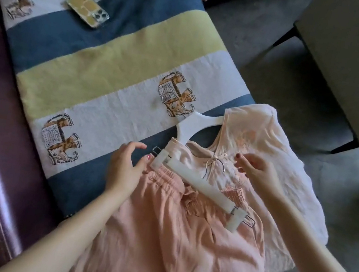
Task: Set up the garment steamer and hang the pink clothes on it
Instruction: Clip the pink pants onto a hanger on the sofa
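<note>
L hand (124,169) & R hand (256,170) loose, empty, above pink clothes (179,242), clip hanger (200,187)

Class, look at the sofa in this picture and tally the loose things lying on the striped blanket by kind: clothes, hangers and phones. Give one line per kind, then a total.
Pink clothes: 2, the top and the trousers
White hangers: 2, the shoulder hanger and the clip hanger
Phones: 1, the phone
Total: 5

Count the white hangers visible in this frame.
2. A top hanger lies inside the pale pink top; a clip hanger lies across the pink trousers' waistband. Fabric could hide more.
</note>
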